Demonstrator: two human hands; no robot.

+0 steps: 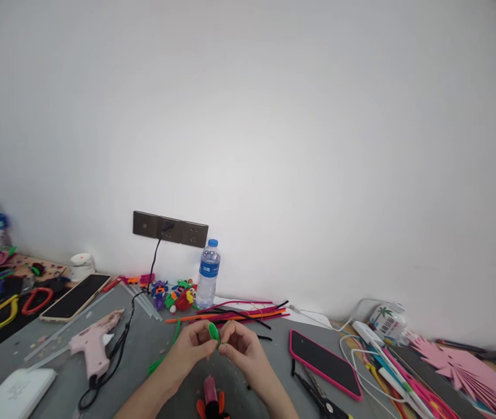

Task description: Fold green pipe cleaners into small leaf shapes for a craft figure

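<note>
Both my hands meet low in the middle of the head view, over a grey table mat [143,343]. My left hand [189,349] and my right hand [243,348] pinch a bent green pipe cleaner [214,332] between their fingertips. Its loop stands up between the two hands. Just below my wrists lies a small pink and orange pipe-cleaner figure [210,400]. A loose green pipe cleaner [163,356] lies left of my left hand. Behind my hands sits a bundle of orange, pink and black pipe cleaners [234,315].
A pink glue gun [93,344] with a black cord lies left. A water bottle [208,275] stands by the wall sockets [170,228]. A pink-cased phone [324,362] and scissors [317,396] lie right. Another phone [75,296] lies left. Pink paper shapes [461,366] sit far right.
</note>
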